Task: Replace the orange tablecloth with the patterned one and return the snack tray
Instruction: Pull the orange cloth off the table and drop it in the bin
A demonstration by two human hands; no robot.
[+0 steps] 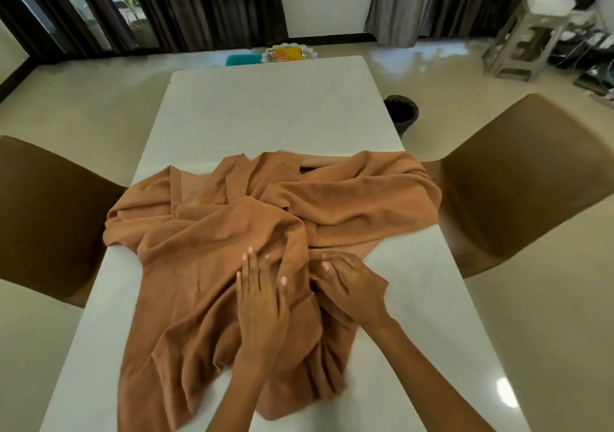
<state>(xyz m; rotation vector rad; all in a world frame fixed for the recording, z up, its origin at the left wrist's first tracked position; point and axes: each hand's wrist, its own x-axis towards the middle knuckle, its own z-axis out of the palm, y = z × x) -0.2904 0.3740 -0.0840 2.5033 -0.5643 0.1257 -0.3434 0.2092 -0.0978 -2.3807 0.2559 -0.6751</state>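
The orange tablecloth [212, 232] lies bunched in loose folds across the near half of the white table [265, 109]. My left hand [262, 302] rests flat on the cloth with fingers spread. Just to its right, my right hand [349, 285] pinches a fold of the cloth near the middle. The snack tray [288, 53], a clear scalloped dish with orange and yellow packets, sits beyond the table's far edge, beside a teal seat [242, 60]. No patterned cloth is in view.
Brown chairs stand at the table's left [50, 218] and right [518, 182]. A dark pot [402, 112] is on the floor by the table's right side. A grey stool [528, 42] with white items stands at the far right. Dark curtains line the back wall.
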